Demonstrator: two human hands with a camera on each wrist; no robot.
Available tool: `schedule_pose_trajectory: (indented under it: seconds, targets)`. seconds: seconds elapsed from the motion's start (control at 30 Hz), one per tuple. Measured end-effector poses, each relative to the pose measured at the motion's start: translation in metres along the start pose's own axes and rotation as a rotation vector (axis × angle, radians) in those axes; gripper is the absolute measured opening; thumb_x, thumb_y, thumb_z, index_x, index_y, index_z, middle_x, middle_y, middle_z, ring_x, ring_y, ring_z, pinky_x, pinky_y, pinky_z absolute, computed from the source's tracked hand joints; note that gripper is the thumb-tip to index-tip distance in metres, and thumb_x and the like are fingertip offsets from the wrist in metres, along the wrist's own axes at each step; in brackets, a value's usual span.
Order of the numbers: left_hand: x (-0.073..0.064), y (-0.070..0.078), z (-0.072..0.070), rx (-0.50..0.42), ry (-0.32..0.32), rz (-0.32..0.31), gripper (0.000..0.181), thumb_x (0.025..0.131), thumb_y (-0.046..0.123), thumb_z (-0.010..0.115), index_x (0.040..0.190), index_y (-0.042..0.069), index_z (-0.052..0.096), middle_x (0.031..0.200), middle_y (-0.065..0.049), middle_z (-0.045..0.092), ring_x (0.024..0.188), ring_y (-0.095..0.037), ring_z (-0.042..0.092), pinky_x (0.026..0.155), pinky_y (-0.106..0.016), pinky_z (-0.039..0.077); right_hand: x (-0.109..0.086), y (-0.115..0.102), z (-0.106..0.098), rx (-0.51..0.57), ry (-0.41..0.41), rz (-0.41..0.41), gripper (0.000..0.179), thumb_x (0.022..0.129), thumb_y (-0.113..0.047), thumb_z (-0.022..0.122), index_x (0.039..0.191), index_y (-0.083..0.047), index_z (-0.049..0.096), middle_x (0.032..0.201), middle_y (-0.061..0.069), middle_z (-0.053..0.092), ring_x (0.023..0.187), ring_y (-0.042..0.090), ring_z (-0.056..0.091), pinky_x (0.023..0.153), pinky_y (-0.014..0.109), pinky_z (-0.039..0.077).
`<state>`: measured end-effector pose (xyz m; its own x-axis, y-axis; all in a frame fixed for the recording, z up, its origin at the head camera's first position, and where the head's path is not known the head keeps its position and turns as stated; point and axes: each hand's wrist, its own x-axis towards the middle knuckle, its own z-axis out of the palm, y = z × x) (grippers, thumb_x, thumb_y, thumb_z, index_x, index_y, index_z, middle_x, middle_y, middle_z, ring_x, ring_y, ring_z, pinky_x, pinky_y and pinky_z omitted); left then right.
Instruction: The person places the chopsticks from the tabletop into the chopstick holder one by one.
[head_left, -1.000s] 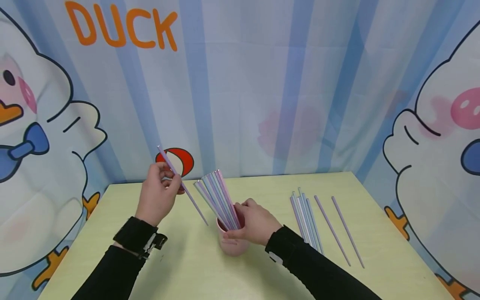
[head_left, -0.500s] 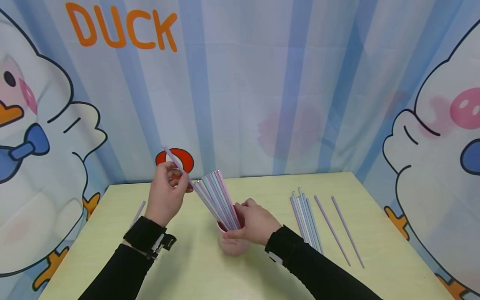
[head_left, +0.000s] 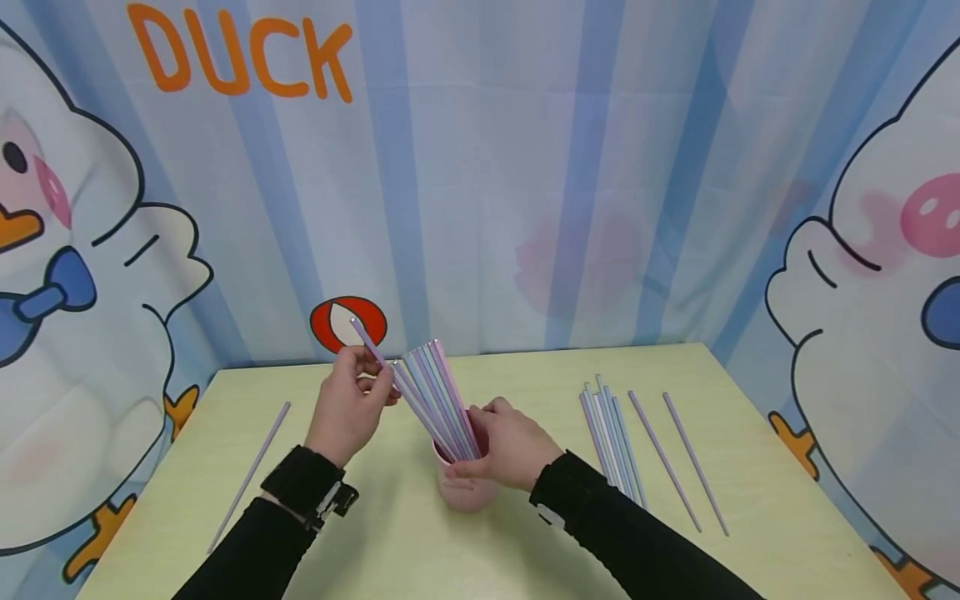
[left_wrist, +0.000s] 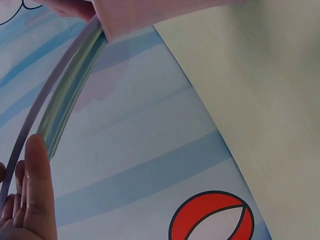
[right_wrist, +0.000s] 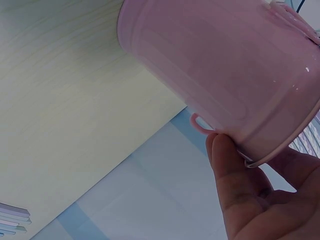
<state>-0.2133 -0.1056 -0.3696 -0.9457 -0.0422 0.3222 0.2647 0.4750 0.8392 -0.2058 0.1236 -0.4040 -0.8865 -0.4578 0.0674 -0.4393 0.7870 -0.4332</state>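
Note:
My left hand (head_left: 352, 408) pinches a thin purple straw (head_left: 366, 337) near its upper part, left of the bundle. The straw slants down along the left side of several pastel straws (head_left: 431, 387) that lean in a small pink bucket (head_left: 467, 493). In the left wrist view, the purple straw (left_wrist: 47, 87) runs towards the bucket's rim, where its far end is hidden. My right hand (head_left: 517, 448) grips the bucket's rim from the right. In the right wrist view, fingers hold the rim beside a small loop on the pink bucket (right_wrist: 215, 60).
One purple straw (head_left: 249, 477) lies at the left of the pale table (head_left: 390, 550). On the right lie a group of pastel straws (head_left: 613, 442) and two separate purple straws, one nearer (head_left: 664, 460) and one farther out (head_left: 696, 463). A duck-print curtain (head_left: 495, 183) hangs behind.
My left hand has moved right and down, bringing the purple straw against the bundle in the bucket. The straw lying at the left has come into view. My right hand stays put.

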Motion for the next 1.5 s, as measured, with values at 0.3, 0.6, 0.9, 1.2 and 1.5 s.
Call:
schedule_pose_trajectory:
  seconds: [0.3,0.6,0.9,1.2,1.5]
  targets:
    - [-0.008,-0.012,0.009,0.093,-0.032,-0.041,0.026,0.100,0.021,0.056,0.117,0.005,0.046,0.100,-0.013,0.062,0.076,-0.019,0.069,0.074,-0.040,0.061,0.000,0.000,0.000,0.010,0.003,0.003,0.090,0.070,-0.062,0.076,0.139,-0.008,0.054,0.110,0.008,0.055,0.090,0.019,0.056,0.084,0.036,0.055]
    - [-0.012,-0.018,0.016,0.149,-0.094,-0.085,0.029,0.099,0.026,0.057,0.119,0.006,0.048,0.101,-0.011,0.063,0.078,-0.019,0.067,0.073,-0.038,0.061,0.000,0.002,0.001,-0.002,0.017,-0.007,0.088,0.070,-0.062,0.076,0.137,-0.008,0.056,0.112,0.009,0.056,0.092,0.020,0.058,0.085,0.037,0.055]
    - [-0.017,-0.024,0.018,0.214,-0.110,-0.068,0.027,0.100,0.019,0.053,0.123,0.005,0.050,0.099,-0.009,0.062,0.079,-0.019,0.064,0.069,-0.035,0.059,0.000,0.003,0.002,-0.006,0.020,-0.011,0.087,0.070,-0.063,0.075,0.135,-0.008,0.057,0.111,0.008,0.056,0.092,0.019,0.058,0.084,0.037,0.055]
    - [-0.015,-0.047,0.011,0.319,-0.117,-0.033,0.022,0.099,0.016,0.050,0.116,0.004,0.058,0.098,-0.011,0.066,0.081,-0.022,0.062,0.073,-0.040,0.058,0.001,0.005,0.004,-0.001,0.021,-0.017,0.086,0.070,-0.064,0.075,0.133,-0.009,0.057,0.111,0.008,0.055,0.092,0.019,0.058,0.084,0.037,0.055]
    - [-0.003,-0.098,-0.028,0.597,-0.132,-0.048,0.025,0.097,0.008,0.051,0.116,-0.005,0.060,0.103,-0.020,0.065,0.084,-0.030,0.059,0.079,-0.049,0.054,0.002,0.004,0.004,-0.021,0.019,-0.030,0.086,0.071,-0.065,0.074,0.134,-0.009,0.057,0.113,0.009,0.056,0.094,0.020,0.058,0.084,0.037,0.055]
